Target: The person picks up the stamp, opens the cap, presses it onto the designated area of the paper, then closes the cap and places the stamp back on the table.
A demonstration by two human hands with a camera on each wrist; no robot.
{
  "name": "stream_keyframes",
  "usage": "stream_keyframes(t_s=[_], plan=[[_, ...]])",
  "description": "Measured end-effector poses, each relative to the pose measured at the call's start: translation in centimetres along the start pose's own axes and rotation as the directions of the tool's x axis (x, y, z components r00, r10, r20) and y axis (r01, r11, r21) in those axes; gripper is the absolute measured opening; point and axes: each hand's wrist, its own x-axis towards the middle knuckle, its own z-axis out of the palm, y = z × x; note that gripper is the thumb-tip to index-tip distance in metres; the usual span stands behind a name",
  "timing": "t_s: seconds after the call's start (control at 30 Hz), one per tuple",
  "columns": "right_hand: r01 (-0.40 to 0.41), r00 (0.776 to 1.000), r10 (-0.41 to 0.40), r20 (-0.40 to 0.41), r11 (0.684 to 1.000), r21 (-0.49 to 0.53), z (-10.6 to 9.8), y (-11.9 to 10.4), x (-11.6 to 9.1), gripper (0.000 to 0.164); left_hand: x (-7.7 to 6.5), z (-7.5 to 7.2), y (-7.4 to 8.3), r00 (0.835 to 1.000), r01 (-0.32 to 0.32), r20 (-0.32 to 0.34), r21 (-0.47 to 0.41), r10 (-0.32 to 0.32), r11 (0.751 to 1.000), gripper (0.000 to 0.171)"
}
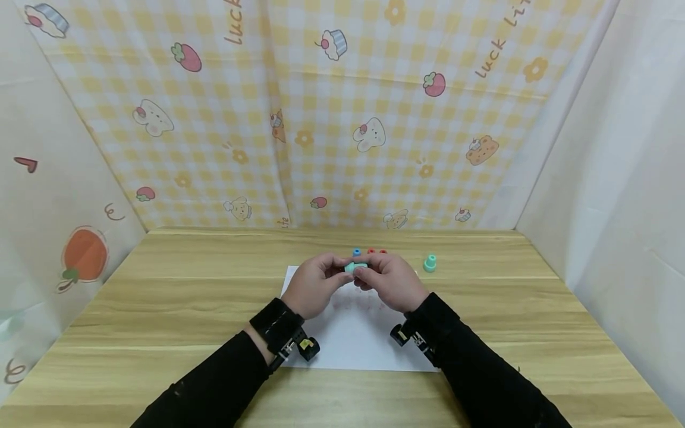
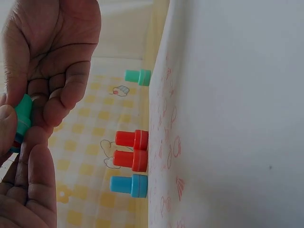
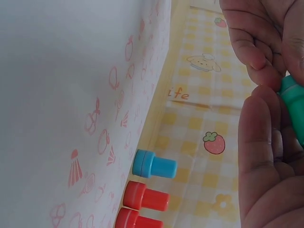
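Observation:
Over the far part of a white sheet of paper [image 1: 364, 345], my two hands meet around a small teal stamp [image 1: 355, 268]. My left hand [image 1: 313, 285] pinches one end of it between thumb and fingers. The other end is pinched by my right hand [image 1: 393, 282]. Fingers cover much of the stamp in the left wrist view, where its green side [image 2: 23, 116] shows. Rows of small red prints [image 3: 104, 141] of fruit, rackets and shuttlecocks mark the paper's far part.
Beyond the paper stand a blue stamp [image 3: 154, 164] and two red stamps [image 2: 130, 160] side by side. Another teal stamp [image 1: 430, 264] stands to their right on the wooden table [image 1: 187, 321]. A yellow checked cloth [image 1: 321, 166] hangs behind.

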Motion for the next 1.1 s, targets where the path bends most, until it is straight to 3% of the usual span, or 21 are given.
stream_keyframes(t_s=[0.43,0.73,1.1], plan=[[-0.010,1.000,0.009,-0.018,0.999,-0.039,0.09,-0.32,0.00,0.026,0.19,-0.13,-0.08,1.000,0.031,0.006,-0.041,-0.030,0.999,0.010],[-0.012,1.000,0.012,-0.024,1.000,-0.013,0.11,-0.45,0.05,0.026,0.23,-0.42,0.32,1.000,0.007,-0.007,-0.008,-0.007,1.000,0.011],[-0.023,1.000,0.024,-0.015,0.999,0.022,-0.03,-0.26,-0.01,0.027,0.25,-0.30,0.10,1.000,0.020,0.014,-0.039,-0.020,0.999,0.012]])
